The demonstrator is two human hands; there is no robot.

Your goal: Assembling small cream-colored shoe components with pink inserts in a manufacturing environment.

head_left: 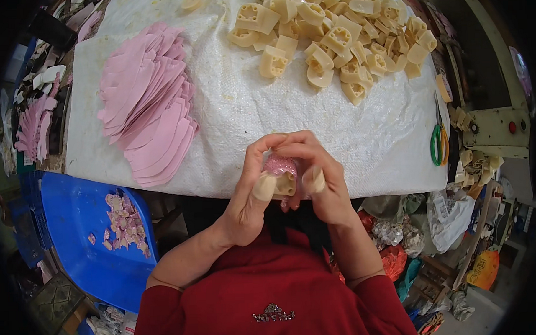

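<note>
Just past the table's near edge, my two hands come together around one cream plastic shoe heel (287, 184) with round hollows in its end. Pink glittery covering material (279, 165) lies over its far side. My left hand (249, 186) grips it from the left, the thumb against the heel. From the right, my right hand (326, 186) curls its fingers over the top. Both thumbs wear cream finger cots. A pink strip hangs below the heel between the hands; the curled fingers partly hide the piece.
A fanned stack of pink cut pieces (150, 103) lies on the white woven sheet (230, 104) at left. Many cream heels (340, 38) are heaped far right. Scissors (439, 141) rest at the right edge. A blue tub (75, 233) at lower left holds glittery pink pieces (127, 222).
</note>
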